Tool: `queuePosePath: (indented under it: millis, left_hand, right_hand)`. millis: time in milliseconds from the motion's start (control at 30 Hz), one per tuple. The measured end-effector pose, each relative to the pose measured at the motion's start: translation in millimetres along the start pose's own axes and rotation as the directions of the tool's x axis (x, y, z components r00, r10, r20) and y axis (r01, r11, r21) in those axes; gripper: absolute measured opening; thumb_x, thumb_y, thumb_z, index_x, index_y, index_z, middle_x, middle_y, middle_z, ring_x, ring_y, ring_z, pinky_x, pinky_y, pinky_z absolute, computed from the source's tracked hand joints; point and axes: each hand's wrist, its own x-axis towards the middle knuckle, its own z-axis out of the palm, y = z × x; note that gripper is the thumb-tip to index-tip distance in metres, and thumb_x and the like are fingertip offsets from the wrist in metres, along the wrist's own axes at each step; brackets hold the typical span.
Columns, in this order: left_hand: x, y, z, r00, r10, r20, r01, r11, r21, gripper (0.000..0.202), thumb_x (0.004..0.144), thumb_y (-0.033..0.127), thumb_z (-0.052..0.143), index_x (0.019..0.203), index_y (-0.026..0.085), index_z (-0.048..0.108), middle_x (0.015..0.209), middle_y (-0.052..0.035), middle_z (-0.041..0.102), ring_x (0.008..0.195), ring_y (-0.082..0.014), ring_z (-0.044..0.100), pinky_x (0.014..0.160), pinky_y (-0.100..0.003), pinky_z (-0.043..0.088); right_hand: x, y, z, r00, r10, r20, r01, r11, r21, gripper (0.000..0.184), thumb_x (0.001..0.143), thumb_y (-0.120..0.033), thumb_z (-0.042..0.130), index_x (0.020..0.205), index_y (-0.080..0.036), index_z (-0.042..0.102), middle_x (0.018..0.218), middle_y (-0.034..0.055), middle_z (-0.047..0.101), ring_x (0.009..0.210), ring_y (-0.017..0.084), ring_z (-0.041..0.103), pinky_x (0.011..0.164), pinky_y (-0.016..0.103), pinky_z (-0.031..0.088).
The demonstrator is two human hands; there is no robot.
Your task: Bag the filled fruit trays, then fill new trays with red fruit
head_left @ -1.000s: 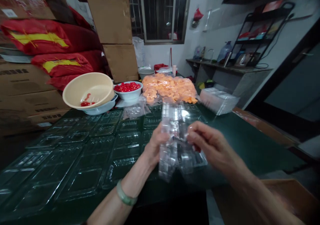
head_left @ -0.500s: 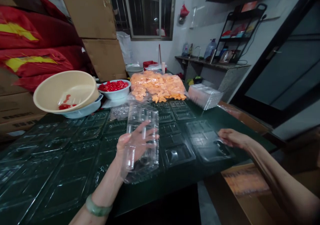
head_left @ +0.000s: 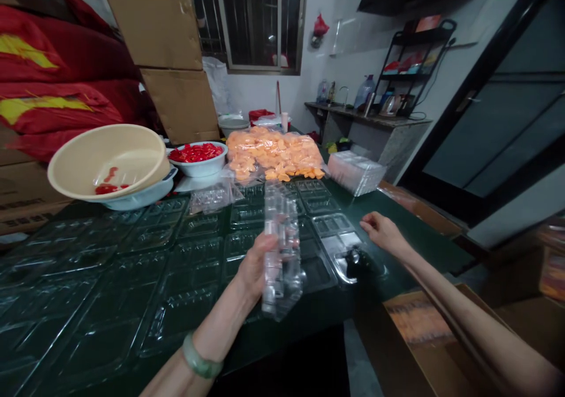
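**At the dark green table (head_left: pixel 424 238): left hand gripping clear trays**

At the near edge, the left hand (head_left: pixel 256 267), wearing a jade bangle (head_left: pixel 200 356), is gripping an upright bundle of clear plastic trays (head_left: pixel 282 255) from its left side. The right hand (head_left: pixel 384 233) is hovering open and empty, just right of a clear tray (head_left: pixel 335 250) lying on the table. More clear trays (head_left: pixel 106 291) are covering the left side. At the far end, a bag of orange pieces (head_left: pixel 273 152) is resting beside a bowl of red pieces (head_left: pixel 196 158), with a beige basin (head_left: pixel 106 161) to its left. A stack of trays (head_left: pixel 356 173) is sitting far right, and a cardboard box (head_left: pixel 419 326) is standing near right, below the table edge.
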Motion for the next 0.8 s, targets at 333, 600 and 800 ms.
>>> queuePosePath:
  millis: [333,600,800]
  left_hand:
    - [11.2,-28.7,42.7,0.942,0.267,-0.205,-0.209,0.941,0.266,0.087,0.058,0.033,0.075,0.132,0.02,0.032,0.116,-0.0095,0.048,0.088,-0.0177,0.054,0.071,-0.027,0.048]
    - [15.3,-30.5,39.1,0.958,0.276,-0.071,-0.207,0.845,0.494,0.103,0.057,0.044,0.077,0.14,0.018,0.023,0.13,-0.0148,0.043,0.114,-0.0295,0.047,0.091,-0.039,0.042]
    - [17.1,4.2,10.6,0.926,0.346,-0.153,-0.124,0.659,0.742,0.073,0.07,0.05,0.067,0.133,0.023,0.041,0.137,-0.0147,0.04,0.126,-0.0316,0.037,0.097,-0.046,0.036]
  right_hand:
    - [-135.4,-81.1,29.4,0.69,-0.718,0.088,0.696,0.692,0.189,0.043,0.078,-0.033,0.06,0.116,-0.02,0.046,0.107,0.0086,0.061,0.091,0.021,0.06,0.068,0.03,0.051]
    - [-122.9,-77.9,24.9,0.756,-0.651,-0.068,0.653,0.757,0.024,0.011,0.081,-0.024,0.051,0.09,-0.02,0.049,0.069,-0.0012,0.058,0.049,0.011,0.053,0.047,0.022,0.044]
    - [-7.7,-67.9,-26.3,0.631,-0.629,-0.455,0.579,0.771,-0.264,0.02,0.08,-0.033,0.051,0.094,-0.018,0.054,0.072,0.0033,0.061,0.058,0.017,0.057,0.054,0.027,0.045]
